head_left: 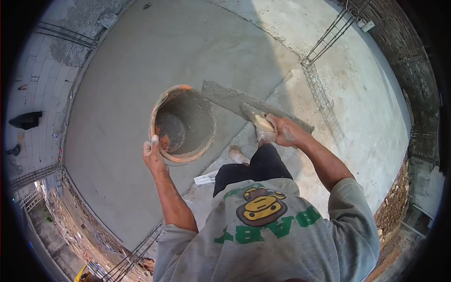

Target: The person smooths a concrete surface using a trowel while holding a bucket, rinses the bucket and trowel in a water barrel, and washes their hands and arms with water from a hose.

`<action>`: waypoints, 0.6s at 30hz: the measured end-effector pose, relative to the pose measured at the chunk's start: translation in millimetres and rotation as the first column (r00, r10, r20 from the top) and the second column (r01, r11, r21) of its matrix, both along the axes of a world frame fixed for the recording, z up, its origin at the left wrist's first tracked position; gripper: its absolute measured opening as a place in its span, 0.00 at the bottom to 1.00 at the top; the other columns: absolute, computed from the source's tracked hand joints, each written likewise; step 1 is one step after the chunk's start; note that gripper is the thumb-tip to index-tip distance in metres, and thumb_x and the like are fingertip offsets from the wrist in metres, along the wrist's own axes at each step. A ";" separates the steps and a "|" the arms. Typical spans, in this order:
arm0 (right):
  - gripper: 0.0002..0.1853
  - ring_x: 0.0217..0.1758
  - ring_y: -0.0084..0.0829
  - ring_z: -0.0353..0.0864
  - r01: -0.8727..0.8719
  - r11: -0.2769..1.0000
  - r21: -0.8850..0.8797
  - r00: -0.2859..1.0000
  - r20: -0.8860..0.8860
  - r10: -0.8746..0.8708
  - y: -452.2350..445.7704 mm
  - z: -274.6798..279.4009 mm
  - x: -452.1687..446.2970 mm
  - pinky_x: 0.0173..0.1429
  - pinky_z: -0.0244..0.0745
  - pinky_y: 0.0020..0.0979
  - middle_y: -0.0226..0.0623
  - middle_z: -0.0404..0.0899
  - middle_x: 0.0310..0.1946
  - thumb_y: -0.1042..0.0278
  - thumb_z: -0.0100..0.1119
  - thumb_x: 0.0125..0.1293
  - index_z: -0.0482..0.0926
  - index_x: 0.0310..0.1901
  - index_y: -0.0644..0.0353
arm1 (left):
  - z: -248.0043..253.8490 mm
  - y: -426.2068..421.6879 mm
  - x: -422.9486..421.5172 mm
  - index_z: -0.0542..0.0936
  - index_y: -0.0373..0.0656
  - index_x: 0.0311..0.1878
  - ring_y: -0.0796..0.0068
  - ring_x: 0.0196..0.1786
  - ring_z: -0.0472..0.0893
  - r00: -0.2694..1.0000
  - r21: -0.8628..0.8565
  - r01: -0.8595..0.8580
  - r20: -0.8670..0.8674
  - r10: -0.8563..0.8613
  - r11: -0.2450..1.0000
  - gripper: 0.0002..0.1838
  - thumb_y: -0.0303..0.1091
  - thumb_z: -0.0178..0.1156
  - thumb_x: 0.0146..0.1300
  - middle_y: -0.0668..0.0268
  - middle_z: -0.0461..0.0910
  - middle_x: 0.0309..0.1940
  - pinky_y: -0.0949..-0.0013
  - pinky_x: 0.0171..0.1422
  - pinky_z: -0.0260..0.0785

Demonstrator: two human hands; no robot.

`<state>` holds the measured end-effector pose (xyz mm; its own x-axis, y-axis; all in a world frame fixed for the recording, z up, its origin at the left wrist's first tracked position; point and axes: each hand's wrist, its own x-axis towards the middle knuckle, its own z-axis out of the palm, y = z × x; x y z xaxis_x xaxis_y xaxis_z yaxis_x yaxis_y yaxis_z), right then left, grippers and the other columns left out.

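The fingers of the left hand [155,157] are closed on the near-left rim of a round, mortar-smeared bucket [199,115], thumb over the lip and the other fingers mostly hidden behind it. The right hand [285,131] is wrapped around the pale handle [259,120] of a long flat trowel [225,96], its grey-coated blade reaching up and leftward to the bucket's far-right edge; whether the two touch, I cannot tell. The bucket is in front of the person, left of the legs, with its mouth facing up toward the viewer, grey residue on its inner wall and orange showing through at the rim and inside. It looks moderately light, with little more than a coating visible inside, and its wall is probably plastic with some flex; the wet smears could make it slippery. The thick rolled rim seems the surest place to grip. The trowel appears thin, stiff and rather long, so its blade would likely swing if held loosely; the handle is the place to hold, away from the slick blade. Beyond the hands come a grey T-shirt [300,235] with a cartoon print, dark shorts [253,169], smooth dark-grey floor [112,103] to the left and paler concrete [366,113] to the right.
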<state>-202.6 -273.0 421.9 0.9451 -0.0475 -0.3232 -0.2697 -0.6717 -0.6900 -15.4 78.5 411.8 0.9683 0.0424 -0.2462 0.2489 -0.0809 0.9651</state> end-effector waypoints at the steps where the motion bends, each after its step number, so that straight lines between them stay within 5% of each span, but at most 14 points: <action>1: 0.19 0.34 0.47 0.79 -0.153 0.967 -0.206 0.983 -0.136 0.126 14.7 13.1 7.7 0.40 0.72 0.42 0.48 0.78 0.28 0.66 0.59 0.51 0.69 0.44 0.62 | 14.3 -20.9 -9.7 0.70 0.41 0.27 0.82 0.27 0.71 1.000 0.056 -0.011 -0.028 0.013 0.998 0.13 0.37 0.58 0.63 0.69 0.73 0.26 0.76 0.32 0.67; 3: 0.14 0.28 0.40 0.82 -0.340 0.828 -0.446 0.931 -0.033 0.364 36.9 1.5 10.3 0.32 0.75 0.40 0.40 0.80 0.23 0.67 0.53 0.53 0.74 0.42 0.61 | 16.1 -37.9 -24.9 0.71 0.38 0.28 0.79 0.25 0.74 0.991 0.013 0.102 -0.083 -0.101 0.995 0.13 0.37 0.58 0.63 0.63 0.77 0.27 0.71 0.28 0.69; 4: 0.09 0.24 0.37 0.81 -0.352 0.830 -0.434 0.921 0.001 0.391 47.7 -12.7 13.4 0.28 0.75 0.39 0.39 0.79 0.21 0.66 0.52 0.54 0.77 0.35 0.60 | 18.1 -47.1 -32.2 0.71 0.39 0.26 0.79 0.24 0.72 0.982 0.087 0.164 -0.106 -0.154 0.983 0.14 0.38 0.58 0.62 0.65 0.76 0.25 0.72 0.27 0.67; 9: 0.08 0.29 0.38 0.82 -0.125 0.803 -0.583 0.886 0.299 0.355 56.6 -65.4 22.6 0.30 0.75 0.40 0.39 0.81 0.24 0.66 0.52 0.54 0.79 0.26 0.57 | 23.9 -100.6 -53.3 0.66 0.42 0.20 0.82 0.21 0.60 0.889 0.313 0.458 -0.147 -0.434 0.832 0.17 0.37 0.60 0.58 0.73 0.64 0.17 0.73 0.24 0.54; 12: 0.10 0.32 0.39 0.82 0.026 0.753 -0.658 0.818 0.447 0.362 42.2 -152.7 4.8 0.31 0.76 0.41 0.41 0.82 0.27 0.67 0.52 0.54 0.81 0.31 0.61 | 11.2 -128.1 -49.1 0.71 0.40 0.25 0.84 0.19 0.62 0.804 0.420 0.585 -0.182 -0.567 0.694 0.14 0.38 0.61 0.57 0.74 0.67 0.20 0.75 0.23 0.57; 15: 0.12 0.32 0.41 0.82 0.112 0.650 -0.752 0.914 0.335 0.230 31.1 -124.5 -42.3 0.32 0.76 0.42 0.44 0.82 0.30 0.68 0.52 0.53 0.81 0.33 0.66 | 11.3 -165.6 -58.1 0.73 0.39 0.26 0.84 0.19 0.63 0.762 0.449 0.614 -0.126 -0.635 0.649 0.12 0.36 0.61 0.56 0.74 0.67 0.18 0.75 0.22 0.58; 18: 0.13 0.31 0.43 0.82 -0.018 0.716 -0.698 0.996 0.048 0.072 41.5 -132.1 -82.1 0.30 0.75 0.44 0.45 0.82 0.30 0.69 0.52 0.53 0.81 0.34 0.68 | 20.6 -220.3 -69.0 0.72 0.38 0.24 0.83 0.20 0.63 0.753 0.391 0.630 -0.092 -0.652 0.671 0.13 0.35 0.62 0.56 0.74 0.67 0.17 0.74 0.23 0.58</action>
